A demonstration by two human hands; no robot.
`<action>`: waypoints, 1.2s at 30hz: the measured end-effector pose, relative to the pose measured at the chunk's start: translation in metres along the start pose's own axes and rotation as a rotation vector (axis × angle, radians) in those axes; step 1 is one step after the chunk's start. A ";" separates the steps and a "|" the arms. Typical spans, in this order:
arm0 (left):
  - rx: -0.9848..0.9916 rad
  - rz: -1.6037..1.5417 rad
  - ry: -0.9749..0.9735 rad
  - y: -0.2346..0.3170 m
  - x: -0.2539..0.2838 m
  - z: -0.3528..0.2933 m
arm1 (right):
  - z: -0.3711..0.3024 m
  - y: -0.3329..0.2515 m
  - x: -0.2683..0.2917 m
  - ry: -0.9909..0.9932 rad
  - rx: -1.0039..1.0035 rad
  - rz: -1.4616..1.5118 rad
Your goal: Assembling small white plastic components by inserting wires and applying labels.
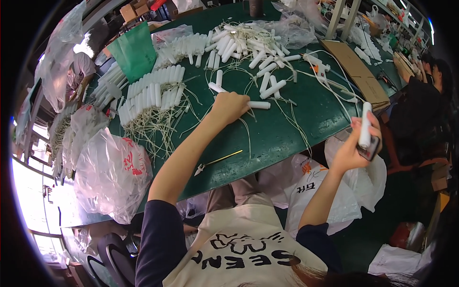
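My left hand (pixel 230 107) is over the green table, its fingers curled round the near end of a white plastic tube (pixel 260 105). Another white tube (pixel 217 87) pokes out behind its knuckles. At the right, beyond the table edge, my right hand (pixel 353 147) grips an upright white tube (pixel 365 125). A small dark rectangular object (pixel 371 149) shows at that palm; its kind is unclear. Beyond my left hand, a few loose tubes (pixel 273 89) with thin pale wires lie crossed on the table.
Rows of wired white tubes (pixel 155 91) lie at left, with a heap (pixel 239 43) farther back. A glue gun (pixel 319 67) and cardboard (pixel 356 71) are at right. A thin yellow-shafted tool (pixel 220 162) lies near the front edge. Plastic bags (pixel 112 174) hang around the table.
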State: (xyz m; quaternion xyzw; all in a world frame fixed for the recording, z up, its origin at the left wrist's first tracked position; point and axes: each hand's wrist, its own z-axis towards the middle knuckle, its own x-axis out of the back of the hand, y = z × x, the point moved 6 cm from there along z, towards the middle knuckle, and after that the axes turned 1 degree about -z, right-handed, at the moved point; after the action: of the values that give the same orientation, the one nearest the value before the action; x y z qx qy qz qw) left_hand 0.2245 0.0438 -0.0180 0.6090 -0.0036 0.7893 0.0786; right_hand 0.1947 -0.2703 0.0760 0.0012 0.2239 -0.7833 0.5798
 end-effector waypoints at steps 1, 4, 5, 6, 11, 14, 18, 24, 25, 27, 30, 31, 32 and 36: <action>-0.061 -0.029 -0.037 0.004 0.005 -0.003 | 0.004 -0.003 0.005 0.019 0.022 -0.027; -0.180 0.042 -0.239 0.007 0.023 -0.016 | 0.006 -0.004 0.012 0.067 0.014 -0.036; -0.153 0.025 -0.287 0.003 0.027 -0.018 | 0.005 -0.002 0.014 0.102 0.028 -0.065; -0.155 0.026 -0.289 0.000 0.031 -0.021 | 0.004 -0.001 0.017 0.137 0.042 -0.095; -0.021 -0.373 -0.223 -0.024 0.052 -0.032 | -0.013 0.029 -0.002 -0.197 -0.138 -0.132; 0.151 -0.623 -0.244 -0.039 0.064 -0.033 | -0.033 0.028 -0.032 -0.611 -0.191 -0.195; 0.450 -1.174 -0.006 -0.066 0.073 -0.034 | -0.073 0.027 -0.060 -0.889 -0.176 -0.185; 0.386 -0.929 0.203 -0.060 0.117 -0.029 | -0.102 0.035 -0.071 -1.064 -0.243 -0.249; 0.239 -0.790 0.263 -0.047 0.124 -0.027 | -0.101 0.033 -0.073 -1.042 -0.193 -0.299; 0.235 -0.708 0.147 -0.028 0.121 -0.031 | -0.099 0.029 -0.079 -1.022 -0.140 -0.341; 0.154 -0.621 0.087 -0.008 0.109 -0.037 | -0.090 0.013 -0.092 -0.832 -0.410 -0.056; 0.115 -0.556 0.050 0.005 0.107 -0.036 | -0.092 0.011 -0.095 -0.758 -0.612 0.142; 0.074 -0.490 0.017 0.020 0.108 -0.035 | -0.093 0.009 -0.098 -0.671 -0.804 0.342; -0.137 -0.319 0.046 0.049 0.096 -0.042 | -0.107 0.002 -0.111 -0.742 -0.876 0.301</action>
State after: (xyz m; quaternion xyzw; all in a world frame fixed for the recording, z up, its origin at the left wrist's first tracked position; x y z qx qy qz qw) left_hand 0.1539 0.0111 0.0676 0.5769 0.0412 0.7784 0.2441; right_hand 0.2057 -0.1324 0.0079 -0.4803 0.3060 -0.4754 0.6706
